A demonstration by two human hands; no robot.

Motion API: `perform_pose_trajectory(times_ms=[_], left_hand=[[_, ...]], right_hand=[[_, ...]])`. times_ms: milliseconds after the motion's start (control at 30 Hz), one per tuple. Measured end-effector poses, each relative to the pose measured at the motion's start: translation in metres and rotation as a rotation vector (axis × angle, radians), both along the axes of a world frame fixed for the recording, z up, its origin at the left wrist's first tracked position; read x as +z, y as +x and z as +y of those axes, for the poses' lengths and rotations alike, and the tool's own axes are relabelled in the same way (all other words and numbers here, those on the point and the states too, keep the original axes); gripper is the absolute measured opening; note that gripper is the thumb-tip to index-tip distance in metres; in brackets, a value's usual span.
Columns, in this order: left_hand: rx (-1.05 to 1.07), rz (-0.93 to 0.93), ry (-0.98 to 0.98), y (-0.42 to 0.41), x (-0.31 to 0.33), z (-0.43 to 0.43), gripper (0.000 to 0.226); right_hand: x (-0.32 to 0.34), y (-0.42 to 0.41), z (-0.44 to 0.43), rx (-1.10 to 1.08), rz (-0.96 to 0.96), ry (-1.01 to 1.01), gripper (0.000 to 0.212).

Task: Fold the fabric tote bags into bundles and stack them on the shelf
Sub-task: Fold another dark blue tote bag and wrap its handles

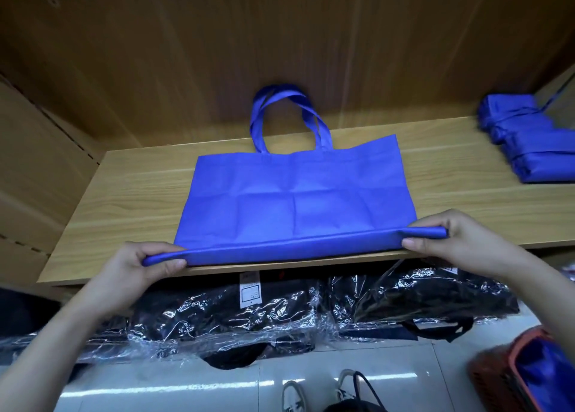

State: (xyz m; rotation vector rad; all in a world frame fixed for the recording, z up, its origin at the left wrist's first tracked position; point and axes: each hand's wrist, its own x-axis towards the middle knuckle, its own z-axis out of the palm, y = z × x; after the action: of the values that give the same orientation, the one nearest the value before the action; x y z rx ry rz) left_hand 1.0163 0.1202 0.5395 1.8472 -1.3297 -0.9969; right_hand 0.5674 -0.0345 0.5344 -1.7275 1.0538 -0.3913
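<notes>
Wood shelf: blue tote flat at ctr, folded bundles far rt.

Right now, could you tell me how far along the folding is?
Done: folded blue bundles stacked on the shelf, far right. In hand: the left hand and right hand pinch the rolled bottom edge of the blue tote bag. Left: finishing and stacking it.

A light wood-grain shelf board runs left to right, backed by a darker brown wooden wall panel and closed on the left by a side panel. Beneath it, black goods in crinkled clear plastic lie on glossy white floor tiles streaked with reflected light. An orange-red basket sits near right.
</notes>
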Motion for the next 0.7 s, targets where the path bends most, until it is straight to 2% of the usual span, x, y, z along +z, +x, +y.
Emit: perform_pose_trajectory(times_ms=[67,100,200,300,367,467,567,700], left_hand=[[0.115,0.133,-0.020,-0.002,0.004,-0.001,0.038],[0.184,0.194,-0.047,-0.005,0.005,-0.003,0.038],[0.338,0.205,-0.097,-0.019,0.002,-0.013,0.005],[0.363,0.060,-0.108,-0.024,-0.006,-0.024,0.005],[0.367,-0.143,-0.094,-0.023,-0.013,-0.029,0.011],[0.352,-0.424,-0.067,-0.019,-0.022,-0.030,0.025],[0.349,-0.636,-0.065,-0.024,-0.025,-0.029,0.041],[0.350,-0.830,0.044,-0.030,-0.026,-0.031,0.045]], right_hand=[[0.004,0.006,0.003,-0.085,-0.042,0.009,0.008],[0.004,0.011,0.004,-0.150,-0.080,0.019,0.006],[-0.003,0.027,0.004,-0.375,-0.145,0.027,0.011],[-0.015,0.040,-0.001,-0.561,0.010,-0.113,0.012],[-0.018,0.049,0.001,-0.631,0.201,-0.271,0.014],[-0.020,0.062,0.010,-0.625,0.438,-0.472,0.028],[-0.022,0.067,0.010,-0.610,0.599,-0.471,0.036],[-0.019,0.069,0.006,-0.586,0.727,-0.457,0.042]])
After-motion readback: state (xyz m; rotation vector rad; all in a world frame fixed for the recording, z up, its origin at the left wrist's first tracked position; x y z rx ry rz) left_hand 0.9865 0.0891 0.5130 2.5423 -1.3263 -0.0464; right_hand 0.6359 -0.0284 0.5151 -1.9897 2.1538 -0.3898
